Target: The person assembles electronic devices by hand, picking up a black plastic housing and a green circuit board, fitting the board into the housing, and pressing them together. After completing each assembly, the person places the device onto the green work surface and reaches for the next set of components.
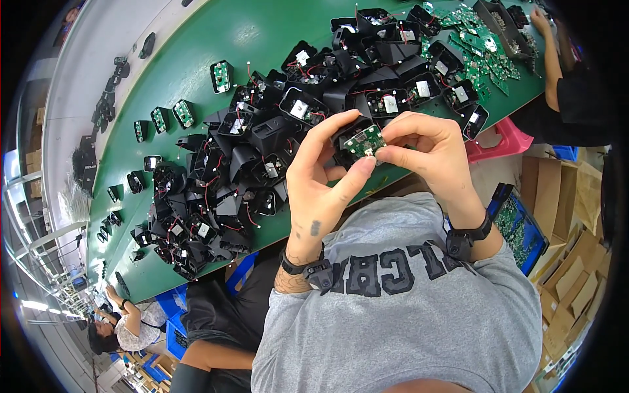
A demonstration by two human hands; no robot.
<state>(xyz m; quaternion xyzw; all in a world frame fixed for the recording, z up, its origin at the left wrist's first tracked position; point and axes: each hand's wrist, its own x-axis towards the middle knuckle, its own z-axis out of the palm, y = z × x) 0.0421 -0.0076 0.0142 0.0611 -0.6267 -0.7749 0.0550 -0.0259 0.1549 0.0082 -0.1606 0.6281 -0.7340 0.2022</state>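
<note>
In front of my chest, my left hand point(320, 180) is closed around a black plastic housing point(341, 139), its thumb pressing near the lower edge of a green circuit board point(365, 140). That board lies at the housing's open side, tilted toward me; how far in it sits I cannot tell. From the right, my right hand point(429, 152) pinches the board's edge between thumb and fingers. Just beyond both hands spreads a large heap of black housings point(272, 134), many with red wires and white parts inside.
On the green table point(190, 46), several housings with boards point(183, 113) stand apart at the left. Loose green boards point(481, 46) lie at the far right beside a bin of small parts point(503, 27). A pink stool point(501, 141) and a blue crate point(524, 229) are at right. Other people work nearby.
</note>
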